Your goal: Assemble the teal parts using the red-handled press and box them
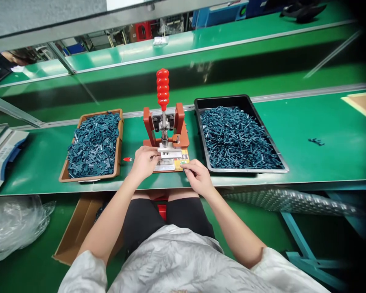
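Press (166, 134) sits at twelve o'clock, likely heavy and rigid, best worked by its red handle (162, 87); left hand (144, 160) curls against its bed, right hand (198, 176) at four o'clock; what they grasp, I cannot tell.

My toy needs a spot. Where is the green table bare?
Bare table right of the black tray, apart from some stray parts. A narrow strip between brown tray and press. Crowded at the press front: left hand, right hand.
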Available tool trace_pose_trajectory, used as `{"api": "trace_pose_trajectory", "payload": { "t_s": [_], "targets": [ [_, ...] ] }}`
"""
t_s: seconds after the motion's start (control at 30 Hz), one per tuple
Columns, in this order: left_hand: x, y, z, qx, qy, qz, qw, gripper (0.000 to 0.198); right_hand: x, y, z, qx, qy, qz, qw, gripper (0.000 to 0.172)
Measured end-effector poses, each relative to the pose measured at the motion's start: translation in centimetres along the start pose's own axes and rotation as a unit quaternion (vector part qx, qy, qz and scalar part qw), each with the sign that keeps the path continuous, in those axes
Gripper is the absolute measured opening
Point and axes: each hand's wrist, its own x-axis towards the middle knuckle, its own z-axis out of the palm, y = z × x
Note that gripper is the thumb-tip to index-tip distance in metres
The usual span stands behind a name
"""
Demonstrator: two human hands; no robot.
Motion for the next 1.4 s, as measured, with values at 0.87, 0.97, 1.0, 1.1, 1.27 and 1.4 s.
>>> {"api": "trace_pose_trajectory", "payload": {
  "t_s": [0.87,0.97,1.0,1.1,1.27,1.4],
  "targets": [
    [0.7,1.4,1.2,0.087,-0.075,0.008,0.993,0.014,2.8,1.2,1.6,0.025,-0.007,0.124,0.992,0.019],
    [0.6,1.0,0.9,0.073,-0.095,0.031,0.992,0.011,3.6,0.9,1.5,-0.06,-0.05,0.052,0.996,0.016],
    [0.7,0.9,0.7,0.068,-0.111,0.041,0.991,0.011,3.8,0.9,1.7,-0.075,-0.058,0.028,0.995,0.018],
    [0.7,0.6,0.1,0.061,-0.141,0.058,0.986,0.017,4.3,1.2,2.7,-0.09,-0.056,-0.007,0.994,0.021],
    [0.5,0.7,0.0,0.056,-0.129,0.048,0.989,0.014,4.6,2.0,4.2,-0.086,-0.053,0.011,0.995,0.018],
    [0.7,0.5,0.2,0.053,-0.114,0.046,0.991,0.015,5.2,2.0,4.5,-0.082,-0.048,0.01,0.995,0.021]
  ]
}}
